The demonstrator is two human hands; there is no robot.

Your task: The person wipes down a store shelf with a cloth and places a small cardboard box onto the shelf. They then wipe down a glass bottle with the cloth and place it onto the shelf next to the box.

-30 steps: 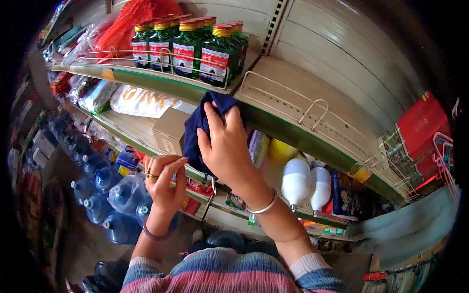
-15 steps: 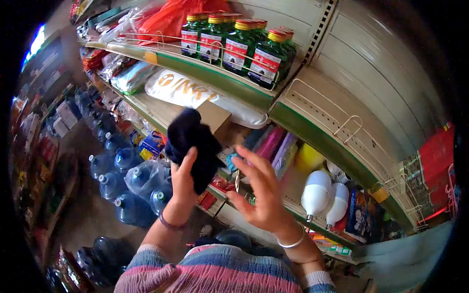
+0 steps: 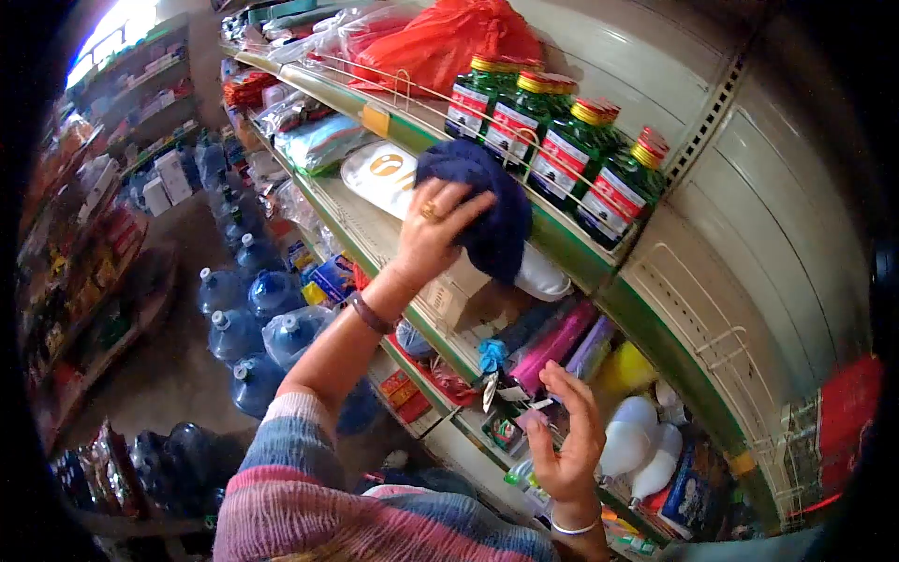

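While the right hand (image 3: 567, 436) hovers with parted fingers, seemingly released, near two smooth, rounded white bulbs (image 3: 626, 438), the left hand (image 3: 440, 225) grasps a soft, rumpled navy cloth (image 3: 492, 211) before the front edge of the upper shelf (image 3: 655, 347). Behind that edge's thin wire rail stand flat-sided green glass bottles (image 3: 562, 155); a crinkled red plastic bag (image 3: 449, 47) lies towards the left end. Bulging translucent blue jugs (image 3: 234, 337) stand on the dull floor (image 3: 183, 375), with stocked shelving (image 3: 150, 84) farther off.
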